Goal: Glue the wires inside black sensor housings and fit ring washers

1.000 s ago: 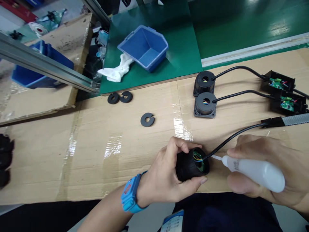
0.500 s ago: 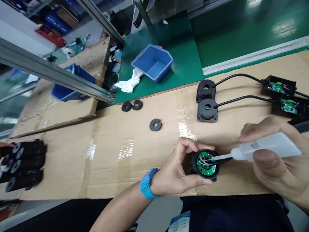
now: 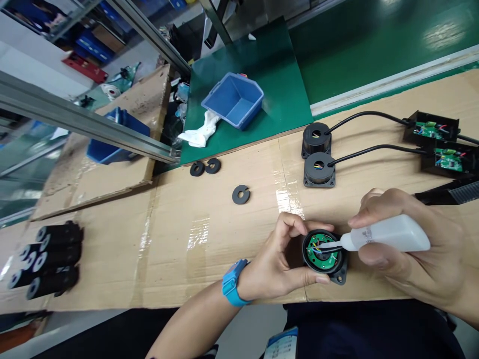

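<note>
My left hand (image 3: 279, 264) is wrapped round a black round housing (image 3: 341, 275) near the front edge of the bench. Inside the housing sits a green ring-shaped circuit board (image 3: 325, 261) with thin coloured wires at its middle. My right hand (image 3: 415, 249) grips a white squeeze bottle (image 3: 396, 233) between thumb and fingers. The bottle's thin nozzle reaches into the housing, by the wires. A black cable runs along under the nozzle. Whether any liquid is coming out, I cannot tell.
Two black housings (image 3: 319, 169) connect by cables to open boxes with green boards (image 3: 449, 159). Black slotted discs (image 3: 241, 195) lie mid-bench. Several black cylinders (image 3: 56, 259) stand at the left. Beyond are a blue bin (image 3: 234, 99), a white cloth (image 3: 200, 132) and a metal post (image 3: 86, 117).
My right hand has moved left with the bottle, pushing the nozzle further into the housing. The housing has turned a little in my left hand. At the far left, another person's hand has left view.
</note>
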The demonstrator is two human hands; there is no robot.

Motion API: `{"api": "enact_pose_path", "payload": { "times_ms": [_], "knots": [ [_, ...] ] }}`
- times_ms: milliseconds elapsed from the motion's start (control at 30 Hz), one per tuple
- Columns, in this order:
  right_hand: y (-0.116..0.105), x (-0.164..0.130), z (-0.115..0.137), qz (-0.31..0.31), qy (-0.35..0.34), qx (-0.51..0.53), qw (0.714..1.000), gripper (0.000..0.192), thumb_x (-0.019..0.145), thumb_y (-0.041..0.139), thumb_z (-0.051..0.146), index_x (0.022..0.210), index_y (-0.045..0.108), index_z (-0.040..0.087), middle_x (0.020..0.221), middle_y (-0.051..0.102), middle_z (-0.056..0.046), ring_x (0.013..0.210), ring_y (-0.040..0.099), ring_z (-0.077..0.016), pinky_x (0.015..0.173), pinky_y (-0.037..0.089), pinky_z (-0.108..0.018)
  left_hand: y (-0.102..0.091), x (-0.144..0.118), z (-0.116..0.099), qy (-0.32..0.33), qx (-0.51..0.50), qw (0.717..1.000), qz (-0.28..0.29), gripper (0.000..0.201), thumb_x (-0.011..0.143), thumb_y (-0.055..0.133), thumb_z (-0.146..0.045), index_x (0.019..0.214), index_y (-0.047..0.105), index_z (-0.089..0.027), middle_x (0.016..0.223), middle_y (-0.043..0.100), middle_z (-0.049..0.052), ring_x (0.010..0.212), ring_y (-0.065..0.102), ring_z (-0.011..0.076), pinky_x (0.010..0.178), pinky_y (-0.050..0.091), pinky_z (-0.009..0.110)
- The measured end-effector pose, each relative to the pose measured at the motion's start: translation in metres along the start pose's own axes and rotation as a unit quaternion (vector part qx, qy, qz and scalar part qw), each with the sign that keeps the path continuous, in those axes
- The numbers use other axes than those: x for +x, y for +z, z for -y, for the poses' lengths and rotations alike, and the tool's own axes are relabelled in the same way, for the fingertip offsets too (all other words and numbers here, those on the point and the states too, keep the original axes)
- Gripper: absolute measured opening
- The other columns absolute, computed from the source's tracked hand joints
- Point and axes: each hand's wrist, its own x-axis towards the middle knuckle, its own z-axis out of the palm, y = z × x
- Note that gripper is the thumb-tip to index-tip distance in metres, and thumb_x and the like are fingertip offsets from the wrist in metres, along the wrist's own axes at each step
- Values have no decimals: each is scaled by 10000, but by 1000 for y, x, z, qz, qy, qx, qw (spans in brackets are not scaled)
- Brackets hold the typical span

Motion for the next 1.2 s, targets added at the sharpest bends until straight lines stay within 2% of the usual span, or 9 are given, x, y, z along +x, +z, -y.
{"api": "enact_pose_path", "payload": {
  "times_ms": [333, 633, 733, 867, 933, 1000, 1100, 1167, 1200],
  "knots": [
    [0, -5, -2, 2, 11, 7, 1000, 246, 974, 703, 439, 958, 633, 203, 700, 554, 60, 610, 591, -61, 543, 510, -179, 2, 0, -1, -15, -42, 999, 8, 583, 805, 825, -64, 1129, 388, -274, 1401, 641, 130, 1256, 663, 238, 1021, 596, 447],
    [-2, -9, -2, -14, 60, 6, 998, 200, 954, 725, 408, 925, 637, 230, 674, 587, 41, 555, 591, -105, 435, 435, -224, -1, -3, 1, -18, -36, 999, 11, 568, 835, 829, -138, 1130, 363, -274, 1413, 632, 159, 1276, 665, 269, 1017, 602, 475],
    [-6, -8, -5, -41, 101, 29, 994, 224, 970, 697, 423, 871, 663, 226, 697, 606, 12, 590, 590, -111, 467, 432, -229, -2, -2, 5, -5, 8, 1000, 11, 562, 839, 834, -164, 1133, 367, -271, 1412, 637, 172, 1271, 672, 277, 1003, 603, 467],
    [-11, -5, -20, -143, 189, 120, 964, 226, 955, 713, 441, 893, 744, 226, 736, 637, -23, 617, 586, -124, 517, 468, -239, -5, 3, 3, 63, 166, 983, 40, 552, 830, 862, -312, 1167, 429, -250, 1353, 683, 177, 1219, 703, 279, 991, 592, 451],
    [-14, -1, -28, -179, 216, 193, 940, 206, 907, 773, 424, 915, 786, 218, 759, 667, -44, 644, 615, -137, 562, 522, -242, -16, 4, -6, 109, 259, 959, 46, 599, 808, 858, -474, 1196, 469, -236, 1326, 691, 164, 1203, 703, 272, 989, 590, 432],
    [-18, 3, -35, -187, 230, 237, 925, 185, 867, 818, 377, 953, 816, 213, 816, 701, -62, 681, 644, -141, 641, 576, -242, -36, 3, -19, 121, 379, 917, -15, 523, 870, 773, -534, 1198, 508, -224, 1275, 694, 137, 1189, 687, 259, 990, 579, 428],
    [-25, 13, -38, -167, 250, 225, 927, 180, 875, 809, 343, 1027, 827, 249, 933, 752, -84, 820, 707, -165, 754, 608, -248, -76, -4, -38, 47, 605, 779, -161, 260, 991, 641, -419, 1109, 587, -194, 1145, 685, 119, 1080, 651, 284, 940, 548, 487],
    [-28, 25, -36, -136, 260, 184, 938, 238, 873, 804, 382, 1080, 812, 265, 1080, 763, -94, 999, 723, -194, 882, 602, -271, -100, -9, -43, -37, 697, 690, -194, 245, 968, 674, -395, 1075, 640, -177, 1154, 662, 139, 1015, 618, 314, 879, 532, 513],
    [-29, 34, -36, -116, 260, 155, 946, 286, 865, 805, 414, 1110, 796, 268, 1150, 756, -95, 1093, 709, -210, 968, 579, -289, -109, -10, -44, -75, 715, 668, -192, 260, 945, 703, -400, 1070, 665, -176, 1178, 650, 146, 1007, 608, 324, 866, 528, 516]
  ]
}}
